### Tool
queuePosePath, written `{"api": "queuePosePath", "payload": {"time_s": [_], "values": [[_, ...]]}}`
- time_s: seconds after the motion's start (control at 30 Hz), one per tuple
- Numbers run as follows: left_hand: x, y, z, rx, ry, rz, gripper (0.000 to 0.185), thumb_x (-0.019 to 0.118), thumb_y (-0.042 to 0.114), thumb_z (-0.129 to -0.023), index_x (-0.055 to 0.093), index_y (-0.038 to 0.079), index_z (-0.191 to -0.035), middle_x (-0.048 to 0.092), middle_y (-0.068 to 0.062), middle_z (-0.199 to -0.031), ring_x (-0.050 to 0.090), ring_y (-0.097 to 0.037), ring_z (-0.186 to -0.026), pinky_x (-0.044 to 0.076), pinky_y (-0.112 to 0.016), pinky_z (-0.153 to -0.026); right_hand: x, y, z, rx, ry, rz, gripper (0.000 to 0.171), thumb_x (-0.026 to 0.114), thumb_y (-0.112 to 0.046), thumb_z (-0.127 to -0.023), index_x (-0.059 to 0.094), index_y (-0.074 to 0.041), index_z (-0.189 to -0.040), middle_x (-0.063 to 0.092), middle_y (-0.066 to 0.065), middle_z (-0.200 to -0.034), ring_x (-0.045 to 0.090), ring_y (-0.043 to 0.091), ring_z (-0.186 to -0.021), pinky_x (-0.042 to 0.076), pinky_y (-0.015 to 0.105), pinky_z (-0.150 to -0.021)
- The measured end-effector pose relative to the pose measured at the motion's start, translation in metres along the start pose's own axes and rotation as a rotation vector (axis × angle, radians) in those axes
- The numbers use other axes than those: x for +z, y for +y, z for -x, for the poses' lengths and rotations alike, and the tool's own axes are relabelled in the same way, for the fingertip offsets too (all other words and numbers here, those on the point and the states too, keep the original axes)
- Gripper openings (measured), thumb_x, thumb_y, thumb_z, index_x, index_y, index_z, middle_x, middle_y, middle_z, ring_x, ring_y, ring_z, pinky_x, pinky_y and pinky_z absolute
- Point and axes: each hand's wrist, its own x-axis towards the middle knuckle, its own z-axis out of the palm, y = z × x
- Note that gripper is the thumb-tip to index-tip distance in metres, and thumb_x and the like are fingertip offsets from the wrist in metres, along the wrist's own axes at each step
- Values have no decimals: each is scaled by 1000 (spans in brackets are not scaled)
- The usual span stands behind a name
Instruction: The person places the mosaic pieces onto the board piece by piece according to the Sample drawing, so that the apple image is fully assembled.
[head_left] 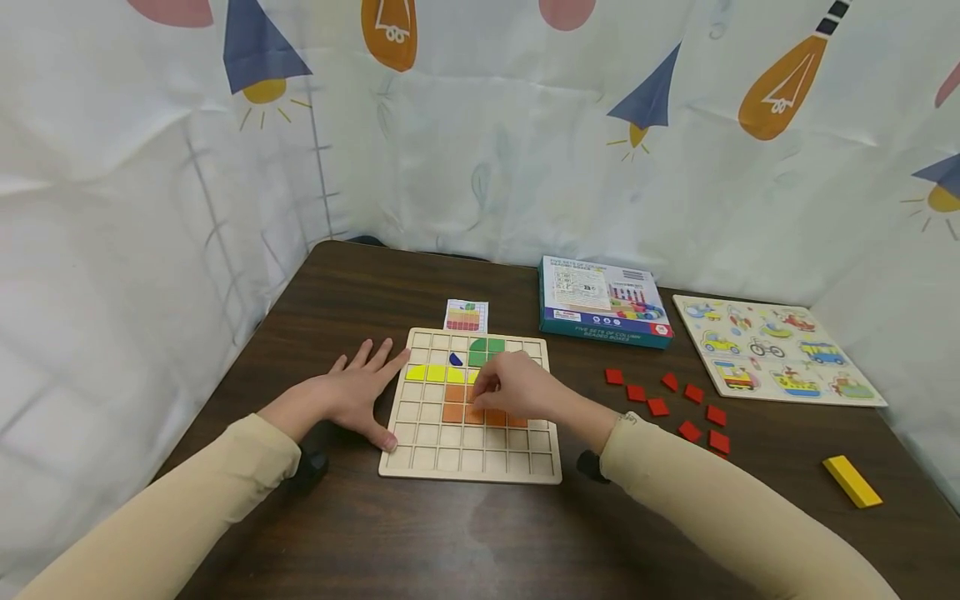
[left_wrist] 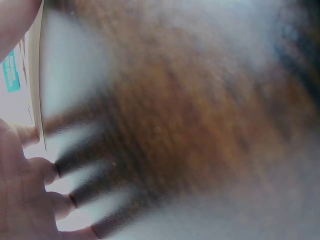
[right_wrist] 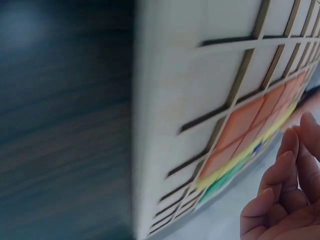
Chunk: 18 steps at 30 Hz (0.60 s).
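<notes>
A wooden grid board [head_left: 472, 462] lies on the table with colored tiles in some of its squares. Orange tiles [head_left: 453, 412] form a block in the middle, below a row of yellow tiles [head_left: 436, 373]. Green tiles [head_left: 487, 346] and a dark blue piece [head_left: 455, 359] sit higher up. My left hand [head_left: 352, 396] rests at the board's left edge, fingers spread. Above the orange tiles, my right hand [head_left: 517, 385] has curled fingers, partly covering them. In the right wrist view, its thumb and finger tips [right_wrist: 294, 131] meet; no piece shows between them.
Several red tiles [head_left: 657, 407] lie loose right of the board. A small picture card [head_left: 467, 316] is behind it. Farther back are a boxed set [head_left: 603, 302] and a picture puzzle board [head_left: 780, 350]. A yellow block [head_left: 852, 482] lies at the right.
</notes>
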Motion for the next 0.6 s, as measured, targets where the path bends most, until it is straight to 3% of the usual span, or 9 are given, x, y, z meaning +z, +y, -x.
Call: {"api": "queuePosePath", "payload": {"time_s": [0.33, 0.6], "values": [[0, -1, -2, 5, -5, -1, 141, 87, 65, -65, 7, 6, -165, -3, -30, -169, -6, -58, -153, 4, -80, -115, -37, 51, 59, 92, 87, -5, 7, 77, -14, -92, 78, -9, -97, 73, -2, -87, 60, 12, -76, 53, 27, -70], [0, -2, -2, 9, -3, -6, 142, 87, 66, -64, 8, 6, -164, -3, -31, -169, -6, -59, -153, 5, -81, -114, -50, 97, 119, 173, 106, 4, 10, 75, -14, -93, 76, -9, -102, 74, -4, -92, 64, 10, -82, 54, 27, -72]]}}
